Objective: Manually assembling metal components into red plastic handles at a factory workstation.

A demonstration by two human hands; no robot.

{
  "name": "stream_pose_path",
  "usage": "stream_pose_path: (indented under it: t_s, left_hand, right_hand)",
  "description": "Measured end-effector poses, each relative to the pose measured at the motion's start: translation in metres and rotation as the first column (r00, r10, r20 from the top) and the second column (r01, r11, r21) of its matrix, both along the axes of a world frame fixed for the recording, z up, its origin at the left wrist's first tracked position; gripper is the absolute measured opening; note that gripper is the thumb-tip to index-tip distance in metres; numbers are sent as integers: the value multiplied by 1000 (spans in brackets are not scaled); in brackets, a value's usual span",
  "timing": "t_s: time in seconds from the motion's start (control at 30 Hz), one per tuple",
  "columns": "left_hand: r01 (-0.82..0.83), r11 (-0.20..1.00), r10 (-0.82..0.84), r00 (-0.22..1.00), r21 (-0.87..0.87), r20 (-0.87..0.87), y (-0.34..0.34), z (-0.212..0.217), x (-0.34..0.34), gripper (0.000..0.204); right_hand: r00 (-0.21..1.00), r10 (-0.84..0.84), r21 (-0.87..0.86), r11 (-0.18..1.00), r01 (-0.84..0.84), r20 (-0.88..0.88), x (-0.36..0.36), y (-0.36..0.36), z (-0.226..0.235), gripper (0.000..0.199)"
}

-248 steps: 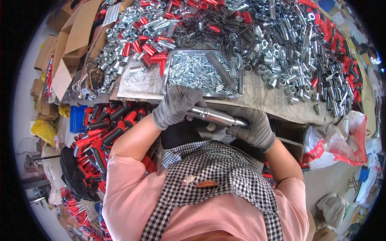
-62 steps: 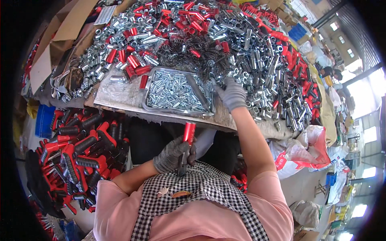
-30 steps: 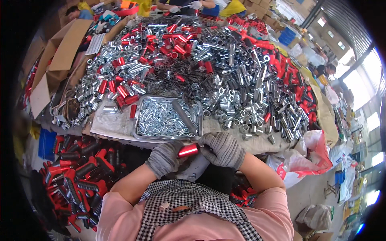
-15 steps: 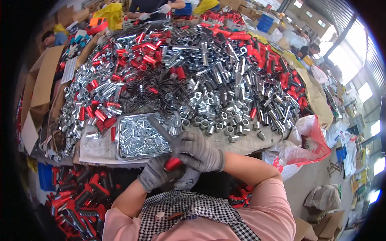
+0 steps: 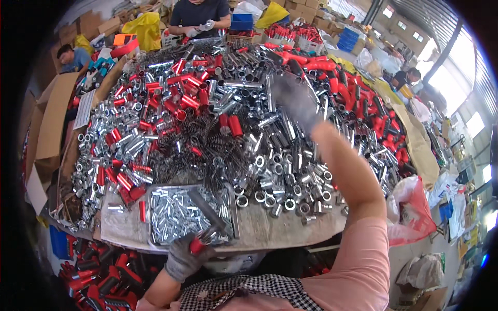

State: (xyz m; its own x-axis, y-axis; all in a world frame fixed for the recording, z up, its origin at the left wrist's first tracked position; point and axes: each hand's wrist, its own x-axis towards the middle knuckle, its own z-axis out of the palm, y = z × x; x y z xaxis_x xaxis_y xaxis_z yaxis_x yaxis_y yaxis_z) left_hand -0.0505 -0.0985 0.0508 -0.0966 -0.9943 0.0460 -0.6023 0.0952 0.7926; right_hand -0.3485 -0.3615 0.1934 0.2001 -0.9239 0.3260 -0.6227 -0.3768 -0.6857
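Bright daylight is admitted from windows at right, perhaps overexposed. The raised right hand is motion-blurred; edges are bent and vignetted.

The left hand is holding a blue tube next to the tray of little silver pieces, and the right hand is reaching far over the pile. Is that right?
Not quite: the tube in the left hand is red, not blue, as the head view shows. It is beside the tray, and the right hand reaches far over the pile.

The left hand holds a small tube at the table edge. Just past its fingers sits a tray of small pins. The right hand is far out over the pile of tubes. Rings lie between the two hands.
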Motion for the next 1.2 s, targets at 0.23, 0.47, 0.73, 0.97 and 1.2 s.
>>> stream_pose_path:
  t_s: [0.23,0.47,0.73,0.97,1.2]
  left_hand:
    - [70,997,-71,992,21,105,-17,2,9,35]
    - [73,958,-68,997,278,-30,-37,22,5,26]
    - [66,996,-58,987,54,-150,-2,-20,4,30]
    - [140,988,-123,971,-69,204,1,26,0,33]
    - [356,933,-267,788,-56,555,45,27,17,47]
  right_hand:
    - [679,-414,91,812,576,-606,-128,-253,-30,94]
    - [798,-507,169,799,577,-326,-174,-263,-5,72]
    - [881,133,-331,943,29,454,-83,-9,11,59]
    - [694,58,302,872,-385,718,-35,173,-5,64]
    - [877,458,618,650,-443,146,22,267,-21,53]
